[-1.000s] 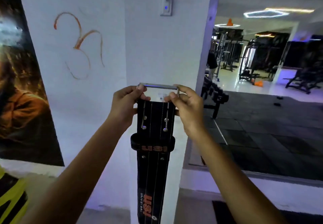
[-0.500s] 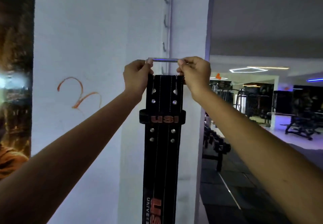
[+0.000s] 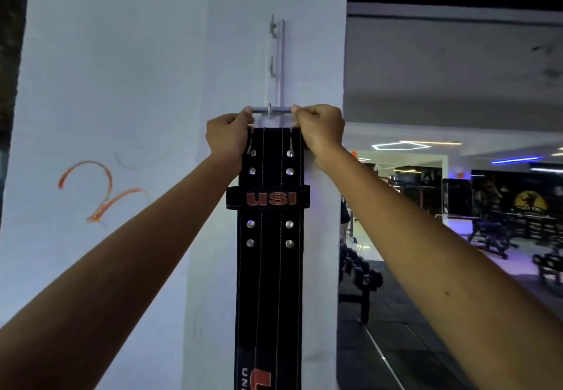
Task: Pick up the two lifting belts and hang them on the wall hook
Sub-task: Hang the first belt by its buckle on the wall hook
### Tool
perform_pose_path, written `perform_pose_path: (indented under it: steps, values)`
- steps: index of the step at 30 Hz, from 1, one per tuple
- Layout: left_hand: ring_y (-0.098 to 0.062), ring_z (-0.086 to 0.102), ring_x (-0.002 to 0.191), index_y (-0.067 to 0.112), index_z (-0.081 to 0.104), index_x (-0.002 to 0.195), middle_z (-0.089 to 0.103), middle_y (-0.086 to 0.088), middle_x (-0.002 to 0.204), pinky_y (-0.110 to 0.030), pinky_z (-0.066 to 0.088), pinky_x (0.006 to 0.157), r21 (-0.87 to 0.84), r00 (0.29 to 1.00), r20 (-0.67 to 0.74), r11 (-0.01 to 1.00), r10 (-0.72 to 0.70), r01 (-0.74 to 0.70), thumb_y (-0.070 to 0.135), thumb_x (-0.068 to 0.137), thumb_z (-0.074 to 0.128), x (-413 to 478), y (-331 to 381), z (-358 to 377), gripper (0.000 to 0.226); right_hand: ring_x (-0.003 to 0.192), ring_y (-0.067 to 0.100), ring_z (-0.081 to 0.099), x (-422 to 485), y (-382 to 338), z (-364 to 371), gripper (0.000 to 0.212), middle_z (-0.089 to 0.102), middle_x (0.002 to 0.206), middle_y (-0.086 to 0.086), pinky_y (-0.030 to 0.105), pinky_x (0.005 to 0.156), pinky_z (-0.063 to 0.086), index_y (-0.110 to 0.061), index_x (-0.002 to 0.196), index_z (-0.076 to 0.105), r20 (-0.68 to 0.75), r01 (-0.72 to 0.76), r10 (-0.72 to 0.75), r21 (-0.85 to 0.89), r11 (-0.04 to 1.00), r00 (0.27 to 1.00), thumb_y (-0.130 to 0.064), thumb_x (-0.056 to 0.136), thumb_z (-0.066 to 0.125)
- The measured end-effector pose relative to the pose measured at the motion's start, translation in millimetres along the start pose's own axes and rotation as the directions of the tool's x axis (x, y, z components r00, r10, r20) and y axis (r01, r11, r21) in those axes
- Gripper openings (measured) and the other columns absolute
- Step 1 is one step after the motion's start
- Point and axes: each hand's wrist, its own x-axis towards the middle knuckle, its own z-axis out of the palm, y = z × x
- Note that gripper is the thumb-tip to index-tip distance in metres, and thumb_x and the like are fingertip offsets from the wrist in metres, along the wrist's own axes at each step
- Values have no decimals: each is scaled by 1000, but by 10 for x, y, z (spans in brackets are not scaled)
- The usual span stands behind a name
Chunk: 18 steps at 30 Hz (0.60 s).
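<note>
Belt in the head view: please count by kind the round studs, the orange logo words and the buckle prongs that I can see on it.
Belt, visible part:
Round studs: 8
Orange logo words: 2, lower one cut off
Buckle prongs: 2
Total: 12

1. One view only, from a camera worn on the person's head.
2. It faces forward and slightly up at a white pillar (image 3: 268, 267), at arm's reach.
3. Both forearms stretch in from the lower corners; a mirror (image 3: 457, 207) fills the right side.
</note>
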Motion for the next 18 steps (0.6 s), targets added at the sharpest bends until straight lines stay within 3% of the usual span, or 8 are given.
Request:
perform_pose_path:
  steps: [3,5,7,8,10,11,15,18]
  values:
    - [-12,59,56,12,70,70,65,1,65,-24,49,54,-50,984,181,999,-1,10,37,85,70,-163,-1,-194,29,51,14,34,-190,112,-72,58,39,52,2,30,52,26,-12,49,40,76,-132,127,59,989,989,-44,84,71]
    - [-14,62,63,11,71,82,67,1,72,-25,51,57,-105,951,307,992,-29,64,38,85,70,-293,-10,-368,27,64,17,47,-312,252,-127,67,61,68,24,31,64,41,3,64,57,163,-229,199,191,955,966,-61,72,75]
    - [-19,65,75,10,72,91,70,-4,81,-33,54,69,-61,920,388,995,-52,82,37,86,70,-429,-98,-554,27,77,26,64,-452,408,-187,91,69,103,33,45,82,57,15,96,62,253,-296,233,247,923,939,-66,60,80]
    - [-21,66,78,8,73,93,71,-7,84,-37,54,74,-26,911,406,996,-67,85,35,86,70,-501,-173,-645,28,81,29,71,-554,461,-238,78,73,102,27,45,84,58,13,94,64,288,-307,226,274,912,930,-58,67,80]
    - [-21,69,80,7,74,98,72,-9,89,-42,56,80,3,906,410,994,-105,114,32,85,71,-662,-320,-798,28,70,19,73,-723,615,-311,30,78,78,5,34,71,59,-7,82,73,358,-349,237,291,891,903,-36,84,75]
    - [-21,70,82,7,75,101,73,-9,90,-43,57,82,-14,910,397,990,-121,138,30,84,72,-740,-382,-846,29,64,15,70,-809,684,-328,19,77,71,-2,30,67,57,-14,79,73,392,-373,239,311,874,888,-31,87,73]
    - [-18,72,84,9,76,100,75,-6,86,-32,58,72,-101,950,283,981,-129,164,26,84,73,-916,-476,-843,24,64,15,66,-1080,753,-311,14,71,70,-3,27,64,53,-18,79,71,401,-428,262,414,804,878,-29,88,70]
    - [-19,71,85,3,74,101,74,-7,86,-36,59,76,-85,955,237,975,-178,203,33,84,73,-951,-454,-804,34,68,18,65,-1114,676,-306,18,70,72,0,34,73,55,-19,72,70,335,-419,290,425,803,896,-29,87,72]
